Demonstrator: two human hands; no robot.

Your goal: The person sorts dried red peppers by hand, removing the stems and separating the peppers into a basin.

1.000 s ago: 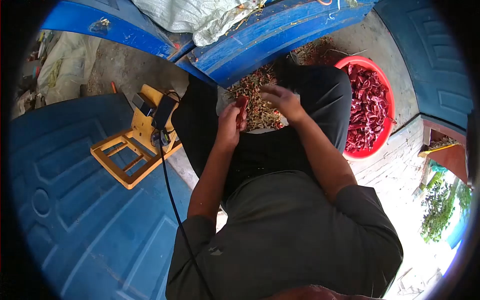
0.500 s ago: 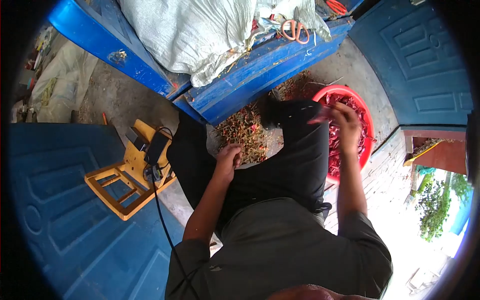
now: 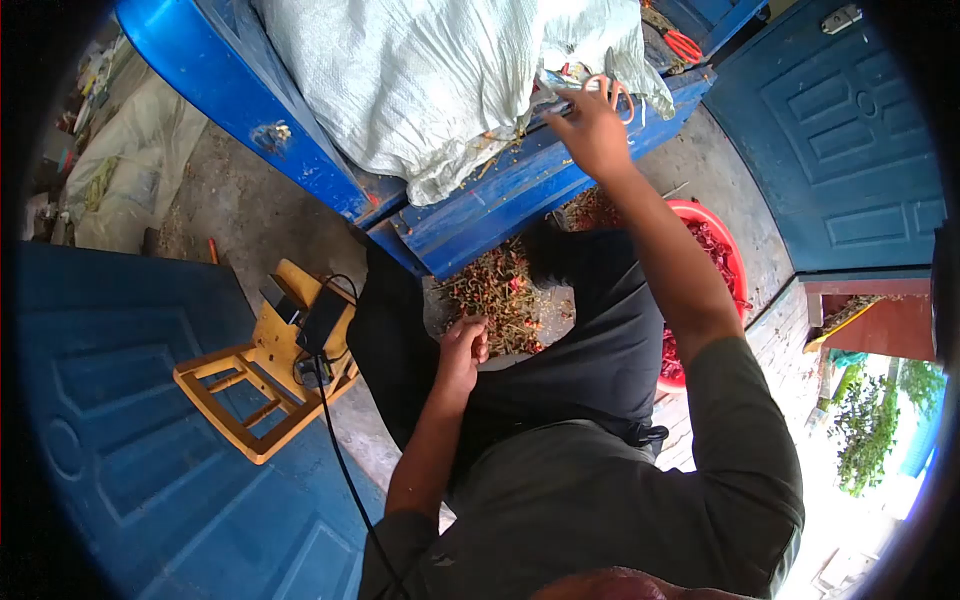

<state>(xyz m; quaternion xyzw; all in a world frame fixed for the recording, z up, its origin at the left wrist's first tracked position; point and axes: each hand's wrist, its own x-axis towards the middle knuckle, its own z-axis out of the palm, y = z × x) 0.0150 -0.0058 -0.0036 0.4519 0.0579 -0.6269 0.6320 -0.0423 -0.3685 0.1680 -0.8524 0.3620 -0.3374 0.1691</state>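
Observation:
My right hand (image 3: 598, 135) is stretched out over the edge of the blue wooden frame (image 3: 480, 215), at the mouth of the white woven sack (image 3: 400, 85). Its thumb and fingers are apart, and I see nothing held in them. Scissors with pale orange handles (image 3: 628, 98) lie right beside these fingers. My left hand (image 3: 464, 352) rests near my lap with its fingers curled closed; whatever may be inside is hidden. Below it on the floor spreads a pile of dried stems and scraps (image 3: 495, 285). Partly behind my right arm stands a red basin (image 3: 738, 255) of dried red chilies (image 3: 708, 245).
Red-handled scissors (image 3: 683, 45) lie at the frame's far corner. To the left stands a wooden chair (image 3: 262, 400) carrying a black device with a cable (image 3: 322, 315). Blue doors (image 3: 150, 400) flank both sides. Clear plastic sheeting (image 3: 135, 165) lies at the far left.
My right hand has left the red basin, where it held something reddish, and moved up and left to the sack's mouth. My left hand stays curled, and the view has shifted slightly.

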